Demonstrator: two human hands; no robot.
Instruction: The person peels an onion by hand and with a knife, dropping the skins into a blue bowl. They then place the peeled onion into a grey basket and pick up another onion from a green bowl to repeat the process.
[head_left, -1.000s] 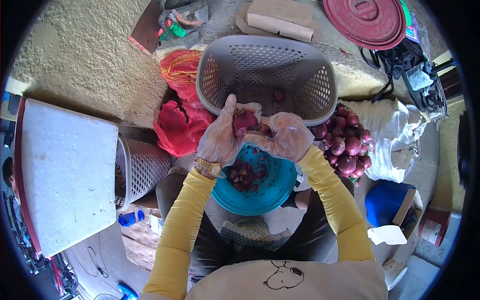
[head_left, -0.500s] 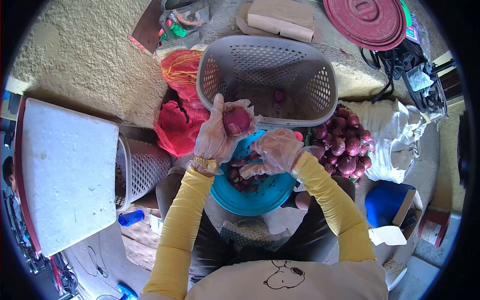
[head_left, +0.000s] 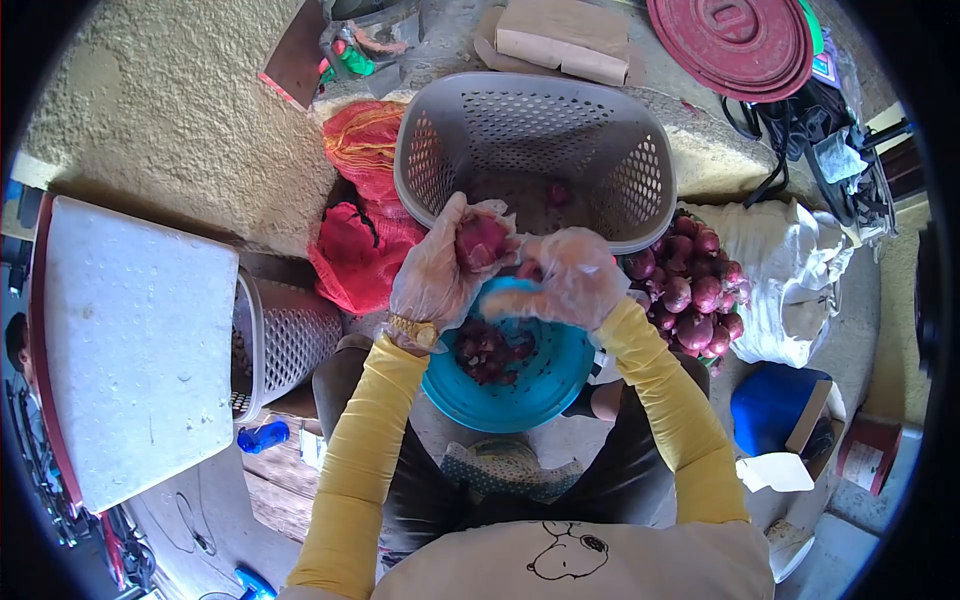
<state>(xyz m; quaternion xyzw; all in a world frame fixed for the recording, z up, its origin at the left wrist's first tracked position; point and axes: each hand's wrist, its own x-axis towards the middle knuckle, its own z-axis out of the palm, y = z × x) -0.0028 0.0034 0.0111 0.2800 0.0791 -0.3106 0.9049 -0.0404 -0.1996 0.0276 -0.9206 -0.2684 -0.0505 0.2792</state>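
My left hand [head_left: 436, 262], in a clear plastic glove with a gold watch at the wrist, is closed around a red onion [head_left: 481, 243] above the blue basin [head_left: 500, 405]. Close beside the onion, my gloved right hand [head_left: 575, 278] has its fingers bent and partly blurred. A small dark reddish bit shows by its fingertips; what it is, I cannot make out. Loose purple onion skins [head_left: 487, 355] lie in the basin below both hands.
A grey perforated basket [head_left: 535, 245] with one onion [head_left: 559, 193] inside stands ahead. Many red onions [head_left: 695, 290] are heaped at right beside a white sack [head_left: 785, 270]. At left are a red mesh bag [head_left: 360, 255], another basket [head_left: 295, 335] and a white foam board [head_left: 140, 340].
My right hand has moved up from over the basin to beside the onion. My left hand keeps hold of the onion, slightly turned and lower. More of the skins in the basin show.
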